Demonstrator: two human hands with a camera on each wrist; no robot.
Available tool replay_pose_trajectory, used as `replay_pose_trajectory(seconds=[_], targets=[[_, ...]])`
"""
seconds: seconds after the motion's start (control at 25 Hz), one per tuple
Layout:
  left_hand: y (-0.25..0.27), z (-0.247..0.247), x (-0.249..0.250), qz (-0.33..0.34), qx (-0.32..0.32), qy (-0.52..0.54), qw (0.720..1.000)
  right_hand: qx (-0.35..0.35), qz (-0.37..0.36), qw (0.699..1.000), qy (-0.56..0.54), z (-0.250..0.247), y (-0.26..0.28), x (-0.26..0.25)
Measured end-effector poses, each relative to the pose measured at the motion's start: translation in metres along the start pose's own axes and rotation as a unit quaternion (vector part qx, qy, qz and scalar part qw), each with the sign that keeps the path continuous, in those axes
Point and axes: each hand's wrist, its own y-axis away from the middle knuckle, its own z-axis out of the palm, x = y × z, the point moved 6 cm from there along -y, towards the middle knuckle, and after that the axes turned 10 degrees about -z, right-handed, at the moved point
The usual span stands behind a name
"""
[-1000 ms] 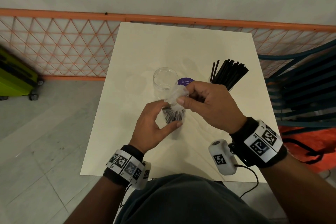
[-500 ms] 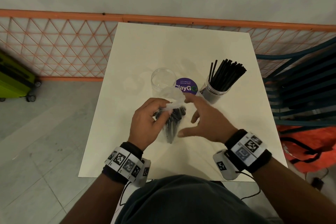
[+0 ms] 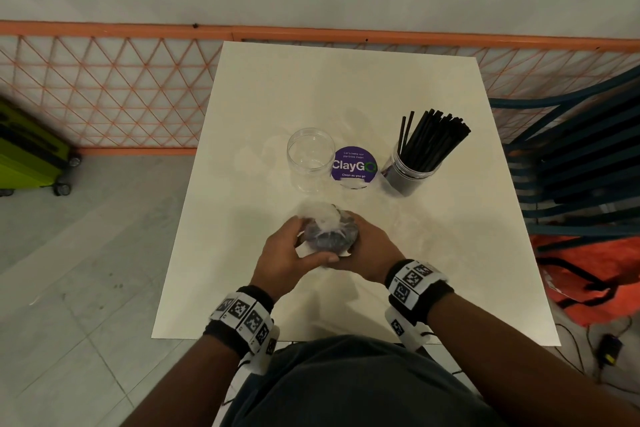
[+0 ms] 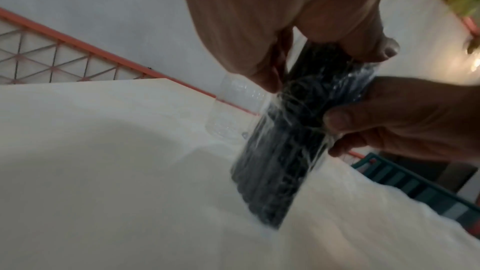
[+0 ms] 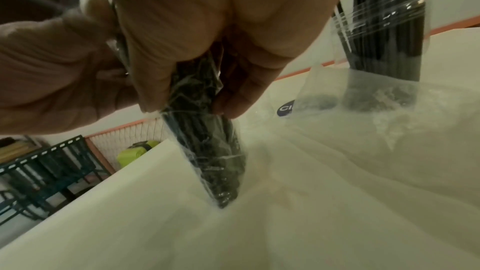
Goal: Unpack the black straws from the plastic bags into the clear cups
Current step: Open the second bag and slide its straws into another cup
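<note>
Fingers of both hands, left hand (image 3: 291,253) & right hand (image 3: 369,255), wrapped round upright straw bag (image 3: 330,234)

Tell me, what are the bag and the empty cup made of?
The bag looks like thin, shiny clear plastic film: it wrinkles and glints around the black straws. The empty cup seems stiff clear plastic, since the table shows through it; it could be glass.

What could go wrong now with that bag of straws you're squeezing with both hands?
1. The bag of straws stands upright on the table, held by the left hand and right hand; a loose grip could tip it and scatter straws.
2. The empty cup stands just beyond; a jerk forward might knock it over.
3. The thin plastic looks crinkled; hard pulling may tear it.
</note>
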Motion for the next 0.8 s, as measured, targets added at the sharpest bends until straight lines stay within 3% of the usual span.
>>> replay_pose_trajectory(seconds=[0.24, 0.4, 0.56, 0.72, 0.8], targets=[[-0.01, -0.012, 0.0, 0.023, 0.06, -0.136, 0.989, -0.041, 0.025, 0.998, 0.041, 0.014, -0.02, 0.012], [-0.007, -0.013, 0.007, 0.068, 0.046, -0.093, 0.992, -0.022, 0.005, 0.999, 0.039, 0.013, -0.018, 0.011], [-0.005, -0.004, -0.007, 0.059, 0.022, -0.121, 0.991, -0.098, 0.019, 0.993, 0.064, 0.029, -0.013, 0.017], [-0.007, -0.006, -0.011, 0.068, 0.056, -0.101, 0.991, -0.043, 0.014, 0.999, 0.024, 0.017, -0.012, 0.011], [-0.008, -0.002, -0.016, 0.054, 0.04, -0.136, 0.988, -0.065, 0.036, 0.997, 0.006, 0.016, -0.009, 0.009]])
